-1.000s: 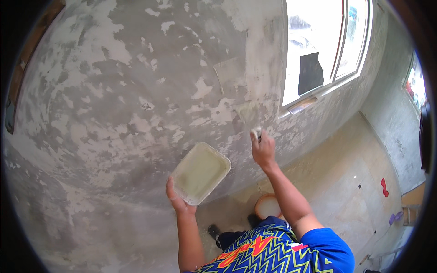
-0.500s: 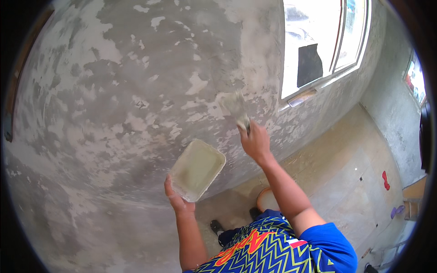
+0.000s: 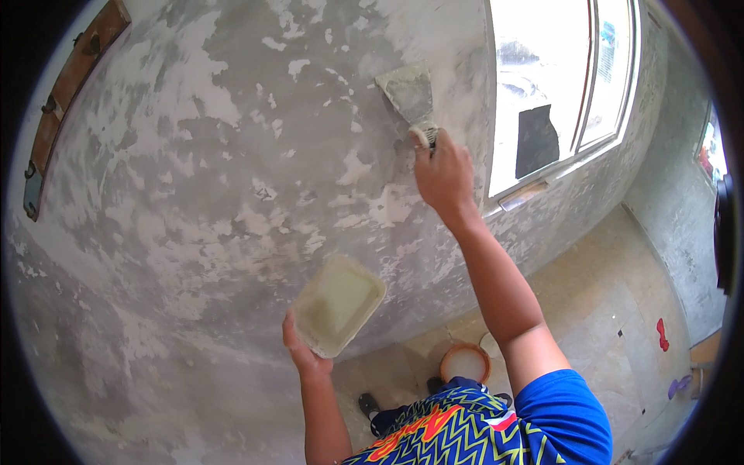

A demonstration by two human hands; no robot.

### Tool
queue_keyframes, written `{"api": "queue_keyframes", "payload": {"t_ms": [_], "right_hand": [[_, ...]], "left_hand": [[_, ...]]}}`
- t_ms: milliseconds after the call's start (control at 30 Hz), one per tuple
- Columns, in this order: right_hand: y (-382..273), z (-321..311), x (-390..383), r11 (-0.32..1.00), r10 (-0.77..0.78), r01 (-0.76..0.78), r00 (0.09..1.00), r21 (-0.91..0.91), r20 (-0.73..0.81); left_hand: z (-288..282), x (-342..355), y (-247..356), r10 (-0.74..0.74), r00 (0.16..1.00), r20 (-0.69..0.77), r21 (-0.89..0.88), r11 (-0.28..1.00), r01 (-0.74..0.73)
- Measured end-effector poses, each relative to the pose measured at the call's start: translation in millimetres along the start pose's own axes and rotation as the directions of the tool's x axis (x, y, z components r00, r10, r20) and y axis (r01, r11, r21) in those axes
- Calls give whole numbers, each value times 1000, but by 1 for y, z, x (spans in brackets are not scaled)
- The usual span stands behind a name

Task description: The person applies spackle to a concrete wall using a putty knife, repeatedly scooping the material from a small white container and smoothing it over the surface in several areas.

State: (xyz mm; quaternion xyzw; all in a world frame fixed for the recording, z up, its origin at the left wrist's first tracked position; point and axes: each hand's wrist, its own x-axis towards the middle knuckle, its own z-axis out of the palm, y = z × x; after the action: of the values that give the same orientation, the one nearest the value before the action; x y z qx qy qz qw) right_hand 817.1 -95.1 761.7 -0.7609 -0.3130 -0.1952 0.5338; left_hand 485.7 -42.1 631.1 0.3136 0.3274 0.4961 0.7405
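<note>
My right hand [image 3: 446,169] grips the handle of a putty knife [image 3: 409,94], whose wide pale-smeared blade lies up against the grey, patchy wall [image 3: 256,139] left of the window. Lower down, my left hand [image 3: 305,350] holds a shallow rectangular tray [image 3: 372,308] by its near left corner, thumb along its side. Pale, creamy paste coats the inside of the tray. Part of the left fingers is hidden beneath it.
A bright window [image 3: 542,85] with a dark patch on its pane is at the upper right. A wooden hook rail [image 3: 70,93] hangs at the upper left. An orange-rimmed bucket [image 3: 465,364] stands by my feet. Red [image 3: 663,335] and purple footwear-like items [image 3: 679,386] lie on the floor.
My right hand and the putty knife have moved up the wall, the arm stretching further. The tray stays in my left hand at nearly the same place. The view has shifted, showing more hook rail.
</note>
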Motion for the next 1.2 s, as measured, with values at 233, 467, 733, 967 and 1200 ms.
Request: {"api": "queue_keyframes", "payload": {"t_ms": [233, 467, 733, 967, 1200], "right_hand": [[83, 30, -136, 952, 302, -281, 930, -122, 208], [93, -48, -114, 924, 316, -222, 903, -313, 291], [-20, -130, -9, 987, -60, 119, 899, -108, 434], [-39, -61, 17, 996, -20, 1, 974, 87, 225], [104, 6, -109, 973, 155, -192, 954, 126, 257]], "left_hand": [[-8, 2, -13, 5, 994, 108, -82, 997, 4], [17, 1, -28, -18, 984, 178, -43, 999, 26], [26, 5, -22, -29, 973, 228, 7, 1000, 28], [19, 0, -7, -42, 979, 201, -46, 998, 53], [3, -7, -7, -76, 995, 66, -4, 997, 76]]}}
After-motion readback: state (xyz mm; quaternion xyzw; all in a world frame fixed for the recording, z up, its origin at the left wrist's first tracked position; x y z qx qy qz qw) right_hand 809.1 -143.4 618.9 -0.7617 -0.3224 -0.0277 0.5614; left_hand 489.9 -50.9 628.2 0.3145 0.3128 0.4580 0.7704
